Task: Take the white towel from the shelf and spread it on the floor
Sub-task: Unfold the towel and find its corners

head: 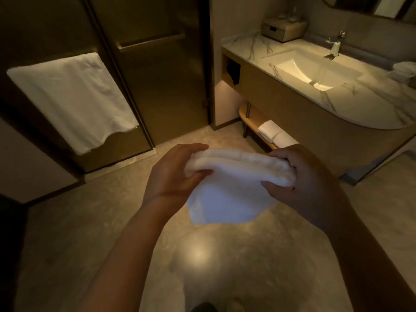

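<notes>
The floor (pixel 90 221) is the biggest thing here. It is shiny stone and lies under everything. Dark doors (pixel 162 86) stand at the back left. On the right is a long counter (pixel 371 104). A big white cloth (pixel 72 100) hangs on a bar on the left door. A sink (pixel 315 70) is set in the counter. Under the counter is a low shelf (pixel 252 119), and folded towels (pixel 270 129) lie on it.

The towel (pixel 229 190) for this job is not on the shelf. It is up in the air, over the floor, in front of the person and well apart from the shelf. It is mostly folded. Its thick folded edge is at the top and runs from side to side, from one hand to the other. A looser part hangs down below that edge, toward the floor.

The left hand (pixel 173 174) holds the left end. Its fingers curl over the top and its thumb presses from below. The right hand (pixel 301 179) holds the right end, fingers curled round the thick edge. Neither hand is open. They are about level with each other.

I think the taking is done and the spreading comes next. The towel's long side lies between the hands, so pulling the hands apart and letting the folds drop should open it. Then it can go down flat on the floor just below.

A small box (pixel 283 30) and a tap (pixel 335 45) sit far back on the counter.
</notes>
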`<action>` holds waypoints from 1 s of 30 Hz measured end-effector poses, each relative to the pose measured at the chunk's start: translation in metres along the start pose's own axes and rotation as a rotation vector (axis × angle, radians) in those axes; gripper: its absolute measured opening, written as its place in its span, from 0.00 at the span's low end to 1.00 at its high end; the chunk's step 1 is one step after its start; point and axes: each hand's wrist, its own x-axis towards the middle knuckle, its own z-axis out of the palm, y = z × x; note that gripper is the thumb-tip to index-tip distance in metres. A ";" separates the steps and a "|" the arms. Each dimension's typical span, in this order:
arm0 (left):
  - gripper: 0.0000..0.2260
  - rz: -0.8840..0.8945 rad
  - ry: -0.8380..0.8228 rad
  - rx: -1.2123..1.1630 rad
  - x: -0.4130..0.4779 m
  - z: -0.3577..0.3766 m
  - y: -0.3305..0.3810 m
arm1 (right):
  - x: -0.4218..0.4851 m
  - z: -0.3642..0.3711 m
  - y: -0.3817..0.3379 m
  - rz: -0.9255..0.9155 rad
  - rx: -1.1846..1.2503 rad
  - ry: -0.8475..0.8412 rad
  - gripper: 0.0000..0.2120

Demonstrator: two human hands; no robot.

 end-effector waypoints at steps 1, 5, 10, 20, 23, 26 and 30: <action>0.18 0.010 0.015 0.007 -0.003 -0.005 0.002 | -0.003 0.001 -0.004 0.002 0.000 -0.003 0.21; 0.17 0.027 0.024 0.035 -0.013 -0.020 0.004 | -0.012 0.010 -0.017 0.017 -0.004 -0.044 0.25; 0.15 0.044 0.027 0.086 -0.026 -0.044 -0.003 | -0.011 0.028 -0.045 -0.002 0.028 -0.116 0.23; 0.15 0.122 -0.030 0.136 -0.039 -0.068 -0.004 | 0.013 0.058 -0.087 -0.088 -0.096 -0.155 0.13; 0.15 0.117 -0.039 0.136 -0.043 -0.071 -0.009 | 0.019 0.065 -0.094 -0.087 -0.133 -0.192 0.12; 0.18 0.094 -0.007 0.081 -0.045 -0.075 -0.013 | 0.020 0.072 -0.097 -0.087 -0.163 -0.173 0.11; 0.22 0.019 0.081 -0.023 -0.049 -0.082 -0.024 | 0.018 0.077 -0.096 -0.050 -0.195 -0.102 0.10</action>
